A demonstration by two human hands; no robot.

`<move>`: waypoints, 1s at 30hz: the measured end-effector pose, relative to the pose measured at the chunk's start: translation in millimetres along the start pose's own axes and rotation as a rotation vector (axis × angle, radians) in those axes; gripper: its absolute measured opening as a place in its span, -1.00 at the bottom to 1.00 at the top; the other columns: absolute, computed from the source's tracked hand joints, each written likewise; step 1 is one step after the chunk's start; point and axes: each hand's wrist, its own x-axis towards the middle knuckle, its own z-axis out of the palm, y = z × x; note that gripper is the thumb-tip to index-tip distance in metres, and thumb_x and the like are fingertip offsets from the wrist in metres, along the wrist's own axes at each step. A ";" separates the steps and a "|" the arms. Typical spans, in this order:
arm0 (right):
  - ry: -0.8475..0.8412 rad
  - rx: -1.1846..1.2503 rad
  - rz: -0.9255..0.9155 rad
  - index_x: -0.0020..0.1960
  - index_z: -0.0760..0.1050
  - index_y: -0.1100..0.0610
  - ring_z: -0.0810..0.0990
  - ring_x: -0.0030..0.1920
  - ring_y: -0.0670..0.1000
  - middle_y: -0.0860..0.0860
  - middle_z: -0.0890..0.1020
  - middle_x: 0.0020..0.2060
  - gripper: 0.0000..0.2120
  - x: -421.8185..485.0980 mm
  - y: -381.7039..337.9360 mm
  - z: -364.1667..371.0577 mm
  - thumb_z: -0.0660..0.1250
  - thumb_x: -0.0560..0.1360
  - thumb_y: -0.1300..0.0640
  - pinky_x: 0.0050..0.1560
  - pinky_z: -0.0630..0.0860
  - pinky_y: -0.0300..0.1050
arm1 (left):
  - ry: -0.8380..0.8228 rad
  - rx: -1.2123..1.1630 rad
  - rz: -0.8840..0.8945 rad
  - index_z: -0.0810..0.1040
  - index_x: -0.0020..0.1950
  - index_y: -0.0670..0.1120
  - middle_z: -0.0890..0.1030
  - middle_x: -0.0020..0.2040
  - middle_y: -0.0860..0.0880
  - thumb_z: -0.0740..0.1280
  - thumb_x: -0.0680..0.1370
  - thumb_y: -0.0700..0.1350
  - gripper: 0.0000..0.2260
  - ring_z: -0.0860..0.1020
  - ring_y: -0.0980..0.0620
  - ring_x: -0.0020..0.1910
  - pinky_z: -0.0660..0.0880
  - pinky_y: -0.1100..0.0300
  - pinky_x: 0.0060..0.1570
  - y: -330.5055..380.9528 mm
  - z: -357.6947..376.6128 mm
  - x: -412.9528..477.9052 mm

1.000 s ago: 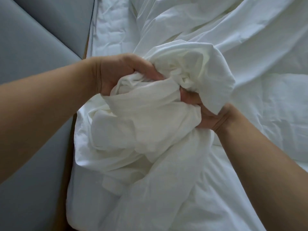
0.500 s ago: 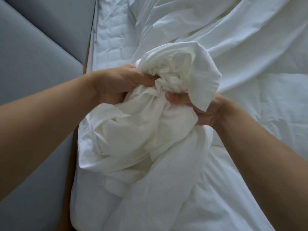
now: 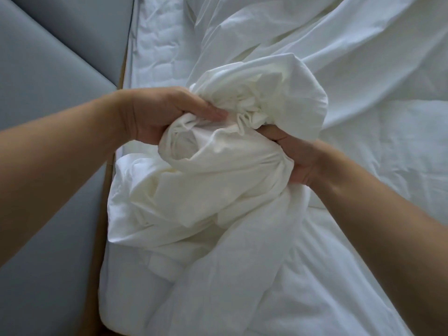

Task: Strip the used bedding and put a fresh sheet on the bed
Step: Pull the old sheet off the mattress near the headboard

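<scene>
The left side of the view is filled by a grey-blue upholstered panel (image 3: 48, 122), smooth and matte, divided by padded seams that run diagonally and meet in a point near its edge on the bed's side. A narrow brown strip (image 3: 100, 238), wood by the look of it, runs along that edge, lying between the panel and the quilted white mattress (image 3: 157, 57). The light is soft, cool and even, leaving only faint shadows along the seams.
</scene>
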 end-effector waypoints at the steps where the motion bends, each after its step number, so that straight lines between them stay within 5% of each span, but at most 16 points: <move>1: -0.044 -0.009 -0.017 -0.01 0.73 0.05 0.73 -0.05 0.07 0.07 0.73 -0.05 -0.86 -2.7 0.6 -2.9 0.42 0.50 0.08 -0.14 0.65 0.01 | -0.030 0.036 -0.030 0.69 0.15 -0.09 0.67 0.05 -0.13 0.52 0.43 -0.07 -0.69 0.68 -0.05 -0.05 0.66 0.07 -0.07 1.7 -2.6 -3.2; 4: -0.246 -0.120 0.071 -0.03 0.74 -0.02 0.73 -0.09 -0.06 -0.04 0.75 -0.11 -0.65 -7.3 -5.9 -6.5 0.66 0.24 -0.09 -0.13 0.65 -0.14 | -0.165 0.170 -0.199 0.74 0.02 -0.13 0.72 -0.01 -0.17 0.64 0.25 -0.09 -0.63 0.72 -0.11 -0.10 0.66 0.07 -0.16 6.6 -9.2 -16.5; 6: -0.345 -0.227 0.140 0.01 0.73 -0.08 0.72 -0.03 -0.09 -0.09 0.74 -0.07 -0.68 -5.6 -7.8 -9.5 0.63 0.28 -0.07 -0.07 0.64 -0.17 | -0.183 0.212 -0.222 0.75 0.00 -0.12 0.72 0.02 -0.18 0.58 0.30 -0.21 -0.71 0.72 -0.13 -0.05 0.66 0.07 -0.13 7.6 -10.3 -19.8; 10: -0.200 -0.100 0.035 0.00 0.74 -0.09 0.72 0.00 -0.07 -0.08 0.74 -0.05 -0.69 -1.0 -4.1 -10.9 0.62 0.28 -0.12 -0.09 0.65 -0.13 | -0.079 -0.042 -0.032 0.70 0.16 -0.12 0.69 0.14 -0.15 0.42 0.41 -0.20 -0.67 0.69 -0.10 0.08 0.64 0.06 -0.01 2.7 -3.8 -9.3; 13: -0.214 0.122 -0.048 0.13 0.70 0.01 0.68 0.13 0.01 0.01 0.72 0.08 -0.75 -0.6 -0.5 -9.6 0.45 0.49 0.00 0.04 0.63 -0.05 | -0.073 -0.185 0.026 0.65 0.25 -0.14 0.67 0.16 -0.14 0.39 0.44 -0.17 -0.62 0.67 -0.09 0.08 0.62 0.04 0.03 -1.3 -0.5 0.2; 16: -0.161 0.193 -0.062 0.07 0.73 0.07 0.70 0.07 0.03 0.04 0.73 0.02 -0.79 1.6 0.7 -0.7 0.37 0.51 0.09 0.00 0.64 -0.04 | -0.047 -0.171 -0.011 0.67 0.22 -0.13 0.67 0.08 -0.12 0.41 0.42 -0.18 -0.63 0.68 -0.08 -0.03 0.66 0.03 -0.04 0.2 -0.1 6.4; 19: -0.079 0.277 -0.012 -0.03 0.73 0.13 0.72 -0.04 0.07 0.09 0.73 -0.06 -0.83 3.9 1.5 6.6 0.39 0.48 0.13 -0.06 0.66 -0.02 | -0.083 -0.082 -0.130 0.51 0.41 -0.19 0.58 0.14 -0.19 0.48 0.36 -0.09 -0.38 0.63 -0.13 -0.02 0.63 0.02 -0.03 4.7 -0.6 9.9; 21: -0.054 0.158 -0.054 -0.03 0.73 0.11 0.72 -0.06 0.05 0.07 0.73 -0.07 -0.82 4.4 -0.3 5.5 0.36 0.52 0.09 -0.07 0.65 -0.04 | -0.164 0.009 -0.203 0.64 0.28 -0.14 0.65 0.08 -0.17 0.52 0.33 -0.13 -0.49 0.68 -0.12 -0.06 0.67 0.01 -0.09 11.4 -0.2 6.5; 24: -0.223 -0.020 -0.006 0.04 0.73 0.07 0.72 -0.04 0.01 0.03 0.73 -0.04 -0.67 0.1 -9.6 -1.0 0.59 0.34 -0.08 -0.05 0.65 -0.07 | -0.191 0.179 -0.233 0.73 0.05 -0.11 0.71 0.02 -0.19 0.49 0.33 -0.19 -0.70 0.71 -0.14 -0.06 0.67 -0.05 -0.07 18.3 -6.0 -2.2; 26: -0.339 -0.096 0.101 0.01 0.73 0.05 0.73 -0.09 -0.04 -0.01 0.74 -0.10 -0.62 -2.1 -15.0 -6.0 0.65 0.25 -0.07 -0.10 0.65 -0.13 | -0.164 0.167 -0.188 0.72 0.10 -0.11 0.70 0.09 -0.19 0.52 0.33 -0.22 -0.66 0.70 -0.16 0.02 0.66 -0.06 -0.03 17.1 -9.2 -5.3; 30: -0.421 -0.108 0.064 0.07 0.72 -0.04 0.70 0.03 -0.12 -0.11 0.74 -0.02 -0.75 -2.4 -17.0 -6.2 0.52 0.39 0.04 -0.01 0.63 -0.18 | -0.081 -0.083 0.021 0.71 0.18 -0.06 0.68 0.20 -0.09 0.43 0.48 -0.13 -0.72 0.66 -0.07 0.16 0.62 0.07 0.05 7.4 -1.5 -1.3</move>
